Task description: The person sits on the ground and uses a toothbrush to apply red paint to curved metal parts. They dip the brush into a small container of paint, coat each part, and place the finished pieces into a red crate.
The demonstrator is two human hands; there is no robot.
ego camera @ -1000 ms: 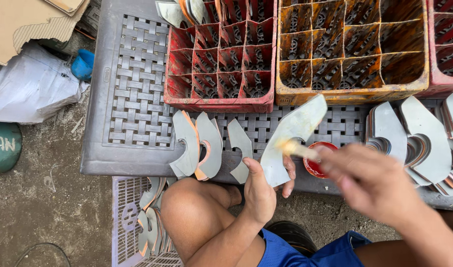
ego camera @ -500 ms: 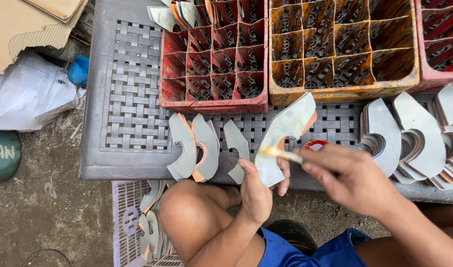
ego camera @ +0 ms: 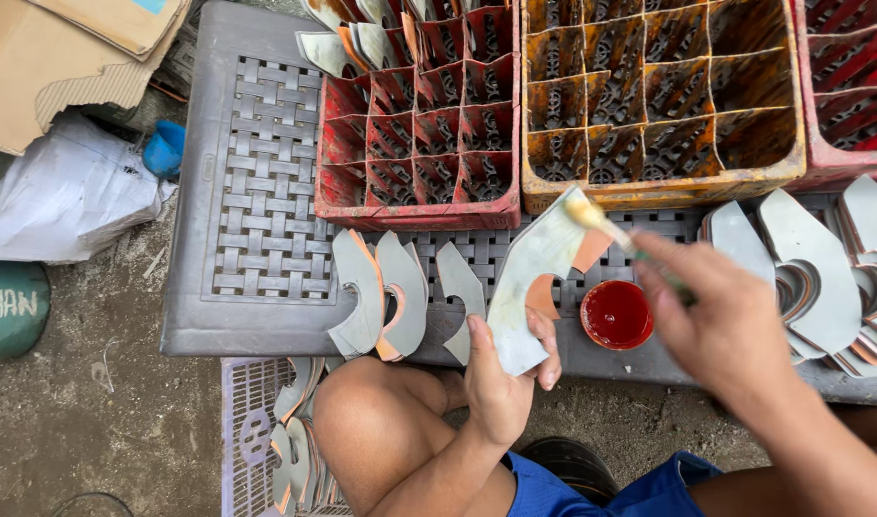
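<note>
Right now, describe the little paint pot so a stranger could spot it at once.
Find the grey woven plastic table with the crates. At its near edge, below the yellow crate, sits the paint pot, between the left hand and right hand. It is the only small round thing there, filled with glossy red.

Brush handle hidden inside right hand; far-right crate cut off.

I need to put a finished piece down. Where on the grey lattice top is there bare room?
The grey lattice top is bare left of the red crate. The right end is crowded with stacked metal pieces; the paint cup and leaning pieces fill the front.
</note>
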